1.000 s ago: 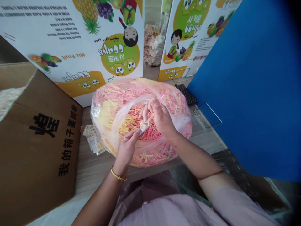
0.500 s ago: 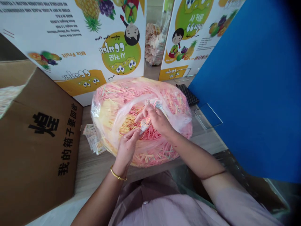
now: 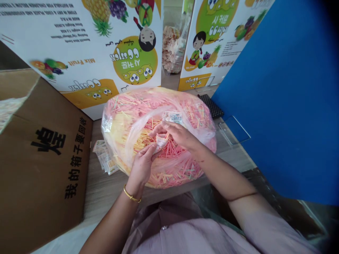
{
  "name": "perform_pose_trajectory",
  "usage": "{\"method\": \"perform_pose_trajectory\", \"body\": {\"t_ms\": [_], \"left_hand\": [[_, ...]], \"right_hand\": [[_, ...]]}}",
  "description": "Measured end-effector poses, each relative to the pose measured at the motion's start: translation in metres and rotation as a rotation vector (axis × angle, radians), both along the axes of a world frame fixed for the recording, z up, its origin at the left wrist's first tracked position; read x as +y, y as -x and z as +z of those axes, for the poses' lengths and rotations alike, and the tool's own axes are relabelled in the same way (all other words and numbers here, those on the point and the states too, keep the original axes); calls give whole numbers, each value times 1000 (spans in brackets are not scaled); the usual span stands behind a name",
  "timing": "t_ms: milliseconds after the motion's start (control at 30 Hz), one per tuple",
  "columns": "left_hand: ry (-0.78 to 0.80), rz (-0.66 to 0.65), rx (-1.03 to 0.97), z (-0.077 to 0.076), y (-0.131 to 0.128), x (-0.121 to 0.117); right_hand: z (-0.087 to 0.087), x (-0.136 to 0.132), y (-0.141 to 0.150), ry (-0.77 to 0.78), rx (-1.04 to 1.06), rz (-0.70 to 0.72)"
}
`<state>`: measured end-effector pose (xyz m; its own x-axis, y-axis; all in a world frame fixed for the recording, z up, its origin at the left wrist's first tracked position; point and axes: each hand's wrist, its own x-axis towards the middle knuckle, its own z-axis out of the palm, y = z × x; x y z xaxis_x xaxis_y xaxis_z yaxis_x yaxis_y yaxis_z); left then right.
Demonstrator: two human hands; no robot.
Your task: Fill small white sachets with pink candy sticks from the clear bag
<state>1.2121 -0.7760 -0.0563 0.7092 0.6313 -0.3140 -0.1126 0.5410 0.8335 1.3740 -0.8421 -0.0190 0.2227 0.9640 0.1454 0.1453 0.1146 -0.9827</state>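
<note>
A large clear plastic bag full of thin pink and yellow candy sticks lies with its mouth open. Over that mouth, my left hand pinches a small printed sachet by its lower side. My right hand is just above and right of the sachet, fingers stretched out and apart; whether a fingertip touches it I cannot tell. Another printed sachet lies on the sticks behind my right hand. Any sticks inside the held sachet are hard to make out.
Several flat sachets lie left of the bag on the table. A brown carton stands at the left, white printed boxes behind. A blue panel and a dark patterned object are at the right.
My right hand's fingers have shifted slightly and spread out beside the sachet. The sachet in my left hand now shows more of its face. The bag has stayed put.
</note>
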Motion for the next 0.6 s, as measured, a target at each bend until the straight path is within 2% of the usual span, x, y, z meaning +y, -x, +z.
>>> {"method": "perform_pose_trajectory", "body": {"t_ms": [167,233,300,400,533,600], "left_hand": [[78,-13,1,3,1,0],[104,-28,-3,4,2,-1],[109,-55,-25,6,3,-2],[68,-113,-55,9,4,-5],[-24,-135,2,9,8,-5],[-66,-117,17,6,10,-4]], "right_hand": [[1,-1,-4,138,-144,27],[4,-2,-6,118,-120,-13],[6,-2,-8,101,-141,16],[6,-1,-11,142,-230,96],[4,0,-9,83,-230,-34],[6,-1,-8,76,-240,8]]}}
